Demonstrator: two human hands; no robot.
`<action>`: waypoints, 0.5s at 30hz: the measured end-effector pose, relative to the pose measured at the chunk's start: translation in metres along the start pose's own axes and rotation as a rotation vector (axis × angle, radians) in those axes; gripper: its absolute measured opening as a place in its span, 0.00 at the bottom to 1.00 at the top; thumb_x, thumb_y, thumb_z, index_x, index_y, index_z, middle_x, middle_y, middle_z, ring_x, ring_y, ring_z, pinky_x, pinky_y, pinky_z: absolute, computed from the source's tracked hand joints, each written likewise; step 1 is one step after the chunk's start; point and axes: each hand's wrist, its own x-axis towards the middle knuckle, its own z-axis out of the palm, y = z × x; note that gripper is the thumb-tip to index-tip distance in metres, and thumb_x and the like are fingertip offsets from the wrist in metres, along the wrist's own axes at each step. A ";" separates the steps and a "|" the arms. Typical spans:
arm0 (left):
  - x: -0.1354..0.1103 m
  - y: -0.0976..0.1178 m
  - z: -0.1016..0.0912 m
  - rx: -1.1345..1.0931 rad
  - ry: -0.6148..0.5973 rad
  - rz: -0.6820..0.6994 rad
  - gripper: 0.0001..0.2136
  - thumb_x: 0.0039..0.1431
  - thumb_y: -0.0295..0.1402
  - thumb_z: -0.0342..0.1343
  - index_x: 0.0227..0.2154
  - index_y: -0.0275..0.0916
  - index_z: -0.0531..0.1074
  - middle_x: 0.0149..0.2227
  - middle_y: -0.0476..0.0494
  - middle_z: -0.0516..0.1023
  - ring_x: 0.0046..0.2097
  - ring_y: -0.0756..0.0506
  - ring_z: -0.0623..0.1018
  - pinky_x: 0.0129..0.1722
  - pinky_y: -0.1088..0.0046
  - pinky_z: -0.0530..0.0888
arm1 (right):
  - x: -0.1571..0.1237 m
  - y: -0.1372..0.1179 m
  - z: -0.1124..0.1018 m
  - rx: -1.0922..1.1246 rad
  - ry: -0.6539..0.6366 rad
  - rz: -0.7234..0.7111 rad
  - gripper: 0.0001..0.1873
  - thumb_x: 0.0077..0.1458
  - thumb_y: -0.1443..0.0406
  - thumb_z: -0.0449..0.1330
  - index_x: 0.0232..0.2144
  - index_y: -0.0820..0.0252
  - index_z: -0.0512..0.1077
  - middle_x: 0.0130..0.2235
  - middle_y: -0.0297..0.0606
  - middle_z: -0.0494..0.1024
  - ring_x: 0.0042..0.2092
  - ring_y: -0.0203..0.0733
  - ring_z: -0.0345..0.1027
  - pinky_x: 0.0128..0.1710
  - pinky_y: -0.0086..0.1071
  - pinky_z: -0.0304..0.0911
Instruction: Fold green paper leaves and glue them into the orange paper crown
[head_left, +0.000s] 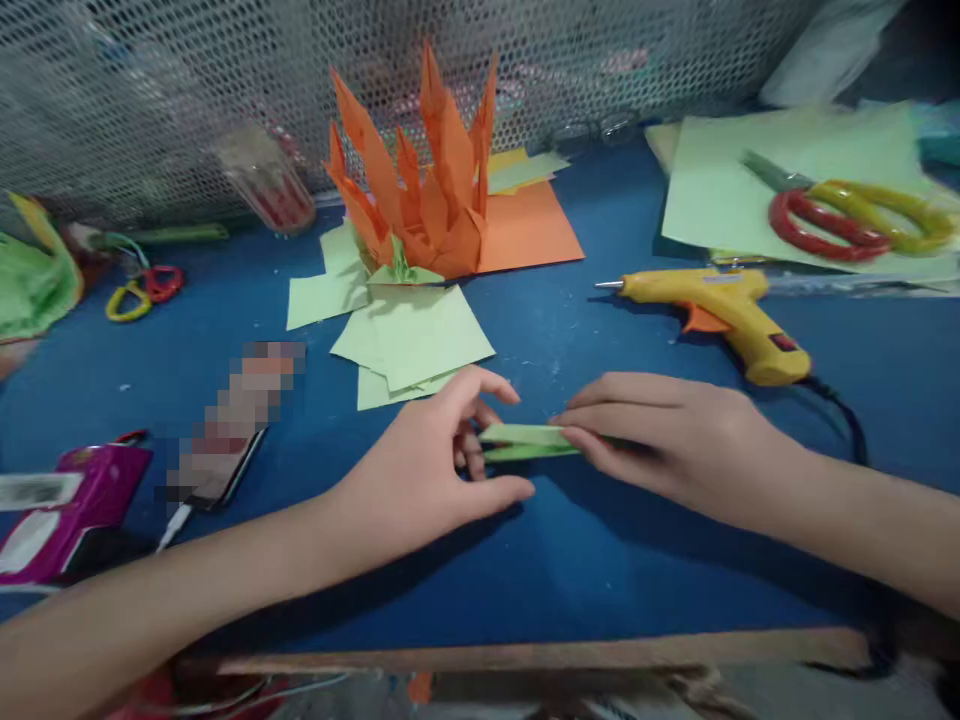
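A narrow folded strip of light green paper (525,440) hovers low over the blue table between my hands, its layers slightly parted at the left end. My right hand (667,430) pinches its right end between thumb and fingers. At the left end is my left hand (442,450), thumb and index finger spread apart. Its other fingers curl close to the paper's end; whether they touch it I cannot tell. Just beyond my left hand lie loose light green paper squares (427,335). Behind them stands an orange folded-paper piece (442,210) with tall pointed leaves.
A yellow glue gun (705,300) lies beyond my right hand, its cord trailing right. Red-and-yellow scissors (847,215) rest on green sheets (727,190). Leftward are a pixelated phone (232,430) on a cable, a purple packet (97,500), small scissors (142,290) and a clear cup (270,185).
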 end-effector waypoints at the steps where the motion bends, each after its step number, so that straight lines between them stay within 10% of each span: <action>1: 0.003 0.000 -0.001 -0.091 0.015 -0.015 0.21 0.49 0.34 0.68 0.44 0.45 0.66 0.29 0.57 0.71 0.29 0.54 0.71 0.30 0.78 0.69 | 0.001 -0.002 -0.001 0.043 -0.010 0.092 0.11 0.60 0.70 0.55 0.28 0.63 0.75 0.30 0.38 0.79 0.31 0.32 0.72 0.32 0.24 0.66; 8: 0.012 -0.003 0.006 -0.623 -0.007 -0.135 0.18 0.51 0.29 0.68 0.40 0.36 0.65 0.31 0.49 0.80 0.33 0.52 0.79 0.35 0.78 0.74 | 0.008 -0.014 -0.002 0.532 -0.156 0.659 0.12 0.57 0.58 0.60 0.27 0.57 0.78 0.24 0.31 0.76 0.23 0.31 0.62 0.19 0.24 0.55; 15: 0.012 -0.010 0.013 -0.722 0.080 -0.057 0.16 0.43 0.26 0.72 0.33 0.33 0.72 0.31 0.50 0.78 0.35 0.53 0.77 0.40 0.79 0.74 | 0.011 -0.015 -0.004 0.915 -0.186 0.864 0.06 0.46 0.64 0.69 0.30 0.57 0.79 0.26 0.29 0.76 0.26 0.30 0.63 0.27 0.22 0.61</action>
